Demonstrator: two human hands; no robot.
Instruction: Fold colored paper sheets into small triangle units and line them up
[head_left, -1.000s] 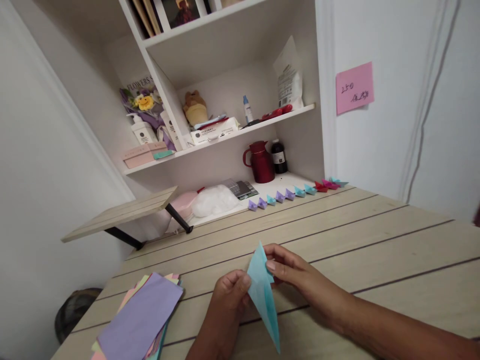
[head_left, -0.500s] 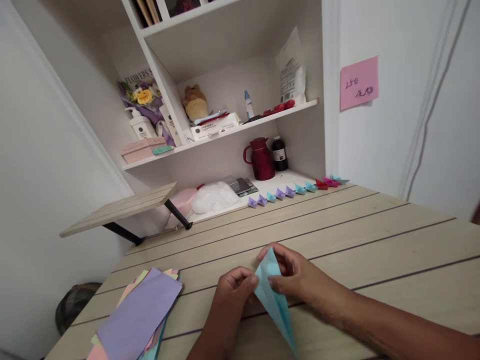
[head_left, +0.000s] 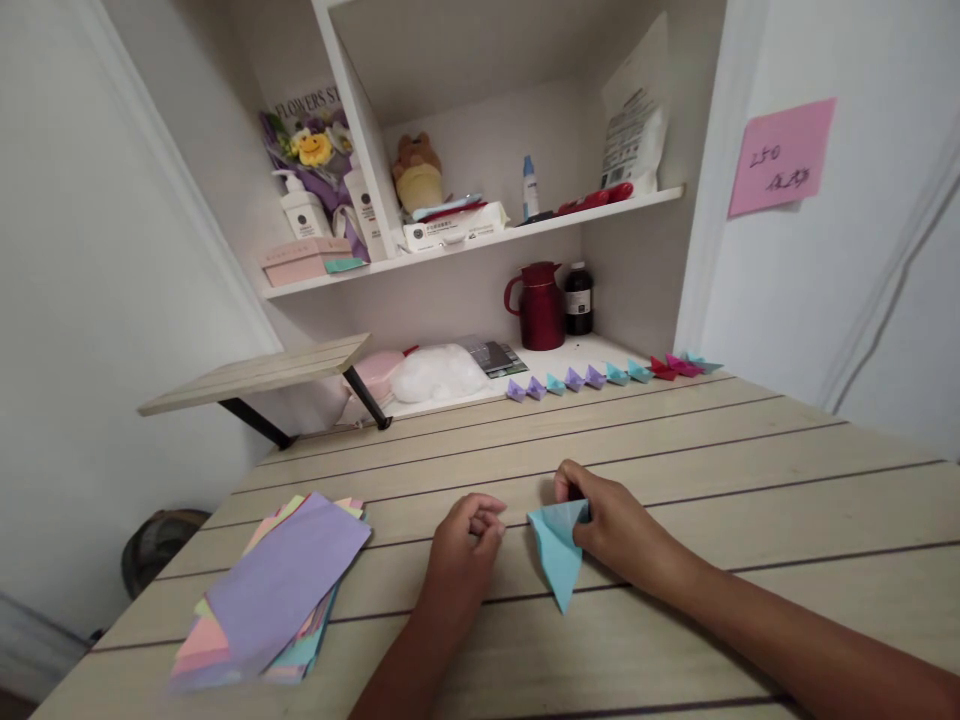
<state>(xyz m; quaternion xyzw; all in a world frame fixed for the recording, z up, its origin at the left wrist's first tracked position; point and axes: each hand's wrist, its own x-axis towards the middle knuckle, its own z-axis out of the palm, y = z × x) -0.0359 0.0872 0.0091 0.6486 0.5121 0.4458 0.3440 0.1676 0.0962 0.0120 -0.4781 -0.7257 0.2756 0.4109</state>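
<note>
A folded light-blue paper (head_left: 559, 548) lies on the wooden table (head_left: 750, 470), pointing toward me. My right hand (head_left: 607, 520) grips its upper edge with thumb and fingers. A short gap to the left of the paper, my left hand (head_left: 469, 535) rests on the table with its fingers curled and nothing visible in them. A stack of coloured paper sheets (head_left: 274, 590), purple on top, lies at the front left.
A row of small folded paper boats (head_left: 607, 374) lines the table's far edge. White shelves hold a red jug (head_left: 541, 305), a dark bottle (head_left: 578, 298), a white bag (head_left: 437, 372) and bottles. A small wooden stand (head_left: 259, 375) sits left. A pink note (head_left: 781, 155) hangs on the wall.
The blue paper came down from being held up between both hands to lying on the table. My left hand let go of it. The view shifted right and lower.
</note>
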